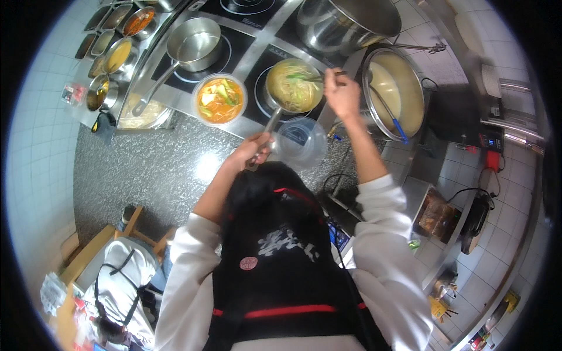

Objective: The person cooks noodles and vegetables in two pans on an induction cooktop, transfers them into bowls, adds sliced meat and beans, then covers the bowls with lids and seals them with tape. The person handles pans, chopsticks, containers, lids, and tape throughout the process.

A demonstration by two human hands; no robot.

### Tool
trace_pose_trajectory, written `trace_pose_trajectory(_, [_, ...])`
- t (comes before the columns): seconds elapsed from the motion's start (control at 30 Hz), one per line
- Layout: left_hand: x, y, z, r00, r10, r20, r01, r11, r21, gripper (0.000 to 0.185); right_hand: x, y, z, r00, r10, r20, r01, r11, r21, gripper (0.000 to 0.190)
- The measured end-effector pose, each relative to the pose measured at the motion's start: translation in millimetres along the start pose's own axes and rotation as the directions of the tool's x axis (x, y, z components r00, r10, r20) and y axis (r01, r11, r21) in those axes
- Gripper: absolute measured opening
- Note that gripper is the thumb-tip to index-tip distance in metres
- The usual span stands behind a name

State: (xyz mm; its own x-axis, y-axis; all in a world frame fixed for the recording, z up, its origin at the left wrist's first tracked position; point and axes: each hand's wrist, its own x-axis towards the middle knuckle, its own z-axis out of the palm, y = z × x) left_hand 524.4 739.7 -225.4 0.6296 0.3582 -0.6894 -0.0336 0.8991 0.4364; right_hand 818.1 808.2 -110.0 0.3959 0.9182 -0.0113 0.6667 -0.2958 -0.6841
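Note:
My left hand (255, 150) grips the handle of a small steel saucepan (275, 112) that stands on an induction hob (259, 79). In the pan lie noodles (296, 90) in yellowish broth with green vegetables. My right hand (341, 92) holds dark chopsticks (314, 79) whose tips reach into the noodles. Close to the pan, at the counter's front edge, sits an empty clear plastic tub (302, 142). Left of the pan, another round plastic tub (219, 100) is filled with orange-red soup, noodles, leafy greens and pale pieces.
An empty saucepan (193, 44) stands on the left hob. A tall stockpot (349, 26) is at the back, and a wide pot of pale broth (388, 92) with a blue-handled ladle (397, 127) at right. Ingredient containers (118, 55) line the left. A seated person (125, 272) is behind at lower left.

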Motion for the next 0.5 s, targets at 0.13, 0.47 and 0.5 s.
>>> trace_pose_trajectory(0.13, [9.2, -17.2, -19.4, 0.997, 0.047, 0.058, -0.044, 0.997, -0.056, 0.045, -18.6, -4.8, 12.6, 0.984, 0.106, 0.141, -0.126, 0.982, 0.144, 0.044])
trace_pose_trajectory(0.47, [162.0, -158.8, -151.7, 0.908, -0.308, -0.286, -0.004, 0.673, -0.739, 0.059, -29.9, -11.3, -52.2, 0.999, 0.037, 0.035, -0.039, 0.999, 0.035, 0.034])
trace_pose_trajectory(0.5, [176.6, -164.2, -153.2, 0.944, -0.218, -0.25, -0.077, 0.588, -0.805, 0.061, -25.9, -11.9, -48.9, 1.0, 0.003, 0.027, -0.003, 1.0, -0.001, 0.034])
